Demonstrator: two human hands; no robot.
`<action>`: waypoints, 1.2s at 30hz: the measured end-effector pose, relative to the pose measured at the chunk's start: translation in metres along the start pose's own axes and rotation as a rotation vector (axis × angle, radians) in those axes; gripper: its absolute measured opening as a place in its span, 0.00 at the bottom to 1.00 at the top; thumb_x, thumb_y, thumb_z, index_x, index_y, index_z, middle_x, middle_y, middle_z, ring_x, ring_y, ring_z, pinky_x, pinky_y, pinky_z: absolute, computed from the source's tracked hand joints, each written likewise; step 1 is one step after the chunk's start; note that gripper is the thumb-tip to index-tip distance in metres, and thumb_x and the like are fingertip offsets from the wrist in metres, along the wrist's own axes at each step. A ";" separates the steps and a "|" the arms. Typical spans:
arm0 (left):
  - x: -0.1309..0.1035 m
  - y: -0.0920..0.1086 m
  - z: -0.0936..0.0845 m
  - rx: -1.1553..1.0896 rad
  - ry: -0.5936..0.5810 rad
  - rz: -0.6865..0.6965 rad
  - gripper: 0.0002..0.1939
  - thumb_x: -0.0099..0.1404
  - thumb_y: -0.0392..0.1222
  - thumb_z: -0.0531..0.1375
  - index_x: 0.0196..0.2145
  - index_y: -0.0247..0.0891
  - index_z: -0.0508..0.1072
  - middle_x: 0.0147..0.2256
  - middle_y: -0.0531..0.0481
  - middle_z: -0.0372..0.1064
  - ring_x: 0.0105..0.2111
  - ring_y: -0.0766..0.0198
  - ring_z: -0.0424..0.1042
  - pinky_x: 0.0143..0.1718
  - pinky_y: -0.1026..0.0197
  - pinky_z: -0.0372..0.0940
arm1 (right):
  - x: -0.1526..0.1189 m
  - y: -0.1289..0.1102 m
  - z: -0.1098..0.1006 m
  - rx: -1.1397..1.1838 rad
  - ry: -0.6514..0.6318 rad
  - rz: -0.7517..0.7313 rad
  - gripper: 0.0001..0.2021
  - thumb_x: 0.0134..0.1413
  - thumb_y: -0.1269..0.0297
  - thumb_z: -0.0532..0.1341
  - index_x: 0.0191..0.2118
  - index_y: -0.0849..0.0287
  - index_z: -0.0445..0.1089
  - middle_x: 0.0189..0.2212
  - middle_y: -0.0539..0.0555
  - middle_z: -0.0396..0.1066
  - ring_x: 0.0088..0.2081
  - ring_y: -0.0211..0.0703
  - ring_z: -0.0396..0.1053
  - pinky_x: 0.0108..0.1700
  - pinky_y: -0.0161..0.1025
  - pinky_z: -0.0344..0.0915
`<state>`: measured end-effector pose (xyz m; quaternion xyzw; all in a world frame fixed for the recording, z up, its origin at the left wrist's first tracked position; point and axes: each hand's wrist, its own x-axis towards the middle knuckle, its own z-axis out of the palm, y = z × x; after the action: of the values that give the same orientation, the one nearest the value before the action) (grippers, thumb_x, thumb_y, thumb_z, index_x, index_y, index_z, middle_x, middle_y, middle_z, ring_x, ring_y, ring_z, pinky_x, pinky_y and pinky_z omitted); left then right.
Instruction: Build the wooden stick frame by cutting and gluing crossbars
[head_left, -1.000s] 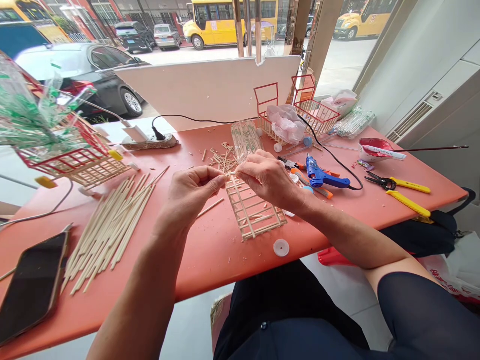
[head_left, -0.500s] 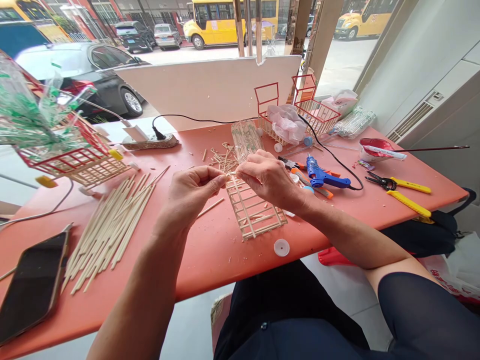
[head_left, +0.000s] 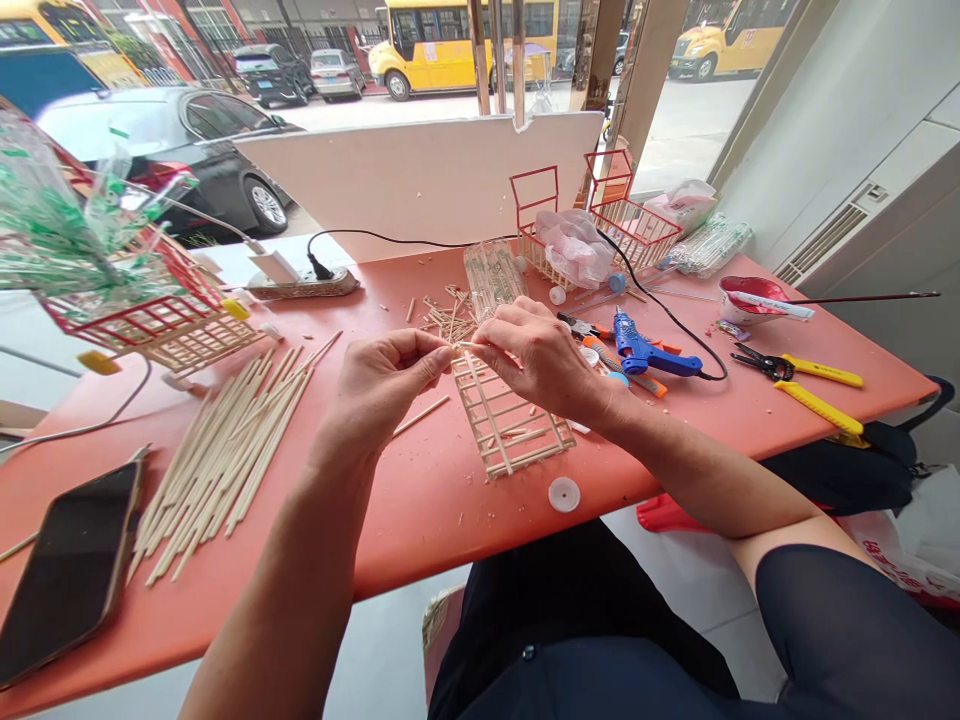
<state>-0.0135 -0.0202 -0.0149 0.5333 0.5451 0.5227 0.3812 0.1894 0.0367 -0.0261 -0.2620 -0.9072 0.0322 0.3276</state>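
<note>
Between my two hands a short wooden stick shows, pale and thin. My left hand pinches its left end between thumb and fingers. Closed on the other end is my right hand, its fingers curled and partly hiding the stick. Just below the hands lies a small wooden stick frame with ladder-like crossbars, its far end covered by the right hand. A heap of short stick pieces is behind the fingers. One loose stick rests to the left of the frame.
Long wooden sticks and a phone lie at left. To the right are a blue glue gun, yellow-handled pliers and a cup. Red-rimmed stick baskets stand behind. A white disc sits near the front edge.
The view has shifted very slightly. Both hands keep their pinch on the short stick, almost unmoved above the frame.
</note>
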 end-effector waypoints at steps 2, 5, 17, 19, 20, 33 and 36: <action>0.000 0.001 0.001 -0.001 0.003 -0.002 0.11 0.50 0.46 0.74 0.25 0.36 0.81 0.23 0.51 0.72 0.23 0.70 0.60 0.24 0.64 0.55 | 0.000 0.000 0.000 -0.002 -0.001 0.001 0.17 0.80 0.59 0.54 0.41 0.60 0.76 0.39 0.57 0.75 0.42 0.48 0.62 0.51 0.44 0.57; 0.000 0.001 0.002 0.013 0.004 0.003 0.10 0.51 0.45 0.74 0.25 0.36 0.81 0.23 0.51 0.71 0.23 0.70 0.60 0.24 0.64 0.54 | 0.000 0.001 0.001 0.004 -0.012 -0.002 0.16 0.79 0.60 0.55 0.41 0.60 0.76 0.38 0.57 0.76 0.41 0.47 0.62 0.51 0.43 0.57; 0.000 -0.001 0.002 0.047 0.003 0.010 0.08 0.52 0.43 0.72 0.25 0.37 0.81 0.22 0.51 0.71 0.23 0.70 0.61 0.23 0.64 0.55 | 0.000 0.004 0.003 -0.016 -0.027 -0.005 0.16 0.79 0.62 0.56 0.39 0.60 0.77 0.35 0.55 0.78 0.39 0.45 0.62 0.48 0.42 0.54; 0.000 -0.001 0.002 0.048 0.000 0.006 0.08 0.51 0.44 0.72 0.25 0.37 0.81 0.22 0.51 0.71 0.23 0.70 0.61 0.23 0.65 0.56 | 0.000 0.004 0.003 -0.019 -0.030 -0.006 0.16 0.79 0.62 0.56 0.39 0.61 0.78 0.35 0.55 0.78 0.38 0.45 0.62 0.48 0.42 0.54; 0.000 0.000 0.002 0.049 -0.001 0.002 0.08 0.51 0.44 0.72 0.25 0.37 0.81 0.22 0.52 0.70 0.23 0.70 0.61 0.23 0.65 0.56 | 0.000 0.004 0.003 -0.017 -0.031 -0.008 0.16 0.79 0.62 0.56 0.39 0.61 0.78 0.35 0.55 0.79 0.38 0.45 0.62 0.48 0.42 0.54; -0.002 0.004 0.003 0.058 -0.002 0.012 0.05 0.53 0.40 0.70 0.24 0.37 0.80 0.20 0.54 0.67 0.22 0.70 0.60 0.23 0.66 0.57 | -0.002 0.004 0.001 -0.014 -0.008 -0.034 0.16 0.79 0.63 0.56 0.38 0.61 0.78 0.34 0.55 0.78 0.39 0.45 0.64 0.48 0.41 0.54; -0.002 0.002 0.003 0.045 0.001 0.006 0.05 0.53 0.40 0.70 0.25 0.36 0.81 0.21 0.53 0.68 0.22 0.70 0.60 0.23 0.66 0.57 | -0.002 0.004 0.001 -0.010 -0.001 -0.036 0.16 0.78 0.63 0.57 0.37 0.60 0.77 0.32 0.53 0.76 0.38 0.44 0.62 0.47 0.41 0.53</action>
<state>-0.0096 -0.0216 -0.0133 0.5431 0.5553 0.5116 0.3673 0.1916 0.0398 -0.0291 -0.2471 -0.9121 0.0219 0.3263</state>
